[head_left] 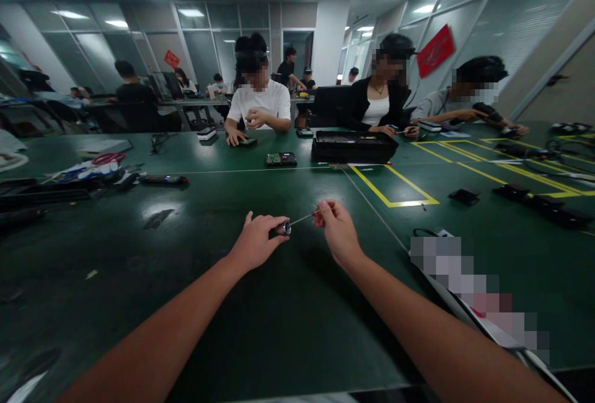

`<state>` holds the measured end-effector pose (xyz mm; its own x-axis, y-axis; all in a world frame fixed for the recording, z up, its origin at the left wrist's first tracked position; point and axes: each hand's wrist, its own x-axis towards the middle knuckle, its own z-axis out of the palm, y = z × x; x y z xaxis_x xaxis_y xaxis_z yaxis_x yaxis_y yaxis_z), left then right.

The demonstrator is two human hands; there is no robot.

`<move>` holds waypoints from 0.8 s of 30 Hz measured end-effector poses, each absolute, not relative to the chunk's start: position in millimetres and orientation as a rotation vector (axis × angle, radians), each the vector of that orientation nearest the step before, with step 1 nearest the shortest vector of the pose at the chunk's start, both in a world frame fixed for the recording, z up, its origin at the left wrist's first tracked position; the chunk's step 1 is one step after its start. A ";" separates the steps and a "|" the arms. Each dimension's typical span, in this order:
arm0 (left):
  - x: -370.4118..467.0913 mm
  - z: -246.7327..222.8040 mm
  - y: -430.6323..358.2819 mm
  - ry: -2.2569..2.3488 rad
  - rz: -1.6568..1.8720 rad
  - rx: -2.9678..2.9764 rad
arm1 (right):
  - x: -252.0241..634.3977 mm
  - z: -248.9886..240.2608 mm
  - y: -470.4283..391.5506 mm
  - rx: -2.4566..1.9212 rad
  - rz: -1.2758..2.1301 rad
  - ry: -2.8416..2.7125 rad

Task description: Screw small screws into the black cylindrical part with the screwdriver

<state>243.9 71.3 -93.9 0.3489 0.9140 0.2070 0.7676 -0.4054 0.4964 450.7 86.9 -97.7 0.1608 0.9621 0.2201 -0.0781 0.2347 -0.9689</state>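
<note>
My left hand is closed around a short, shiny metal cylinder, whose round open end faces right. Opposite it, my right hand pinches one end of a thin, light-coloured rod between thumb and fingers. The rod slants down to the left, and its far end reaches the mouth of the cylinder; whether it goes inside I cannot tell. Both hands are held over the green tabletop.
Ahead lie a circuit-board device and a long black housing. At left are a pen-like tool and a pile of gloves. Yellow tape and small black parts are at right. Several people work across the table.
</note>
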 end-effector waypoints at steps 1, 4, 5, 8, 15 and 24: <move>244.1 -93.3 71.1 1.493 0.657 2.307 | 450.5 -97.5 86.6 -1.039 0.971 -1.135; 244.5 -92.6 70.7 1.495 0.652 2.314 | 450.1 -97.6 86.0 -1.039 0.954 -1.158; 244.4 -92.9 70.8 1.493 0.654 2.319 | 450.2 -97.7 85.8 -1.039 0.951 -1.169; 243.7 -95.0 71.6 1.485 0.665 2.331 | 451.3 -97.3 84.9 -1.045 0.945 -1.198; 242.7 -97.0 73.6 1.518 0.696 2.282 | 455.6 -91.0 84.9 -1.097 0.977 -1.270; 243.3 -96.4 73.1 1.513 0.687 2.300 | 456.4 -92.2 85.1 -1.176 0.907 -1.313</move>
<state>243.3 73.1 -96.4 0.3298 0.9171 0.2241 0.7719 -0.3986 0.4953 456.4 85.1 -92.2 0.0929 0.9694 0.2273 0.1305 0.2145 -0.9680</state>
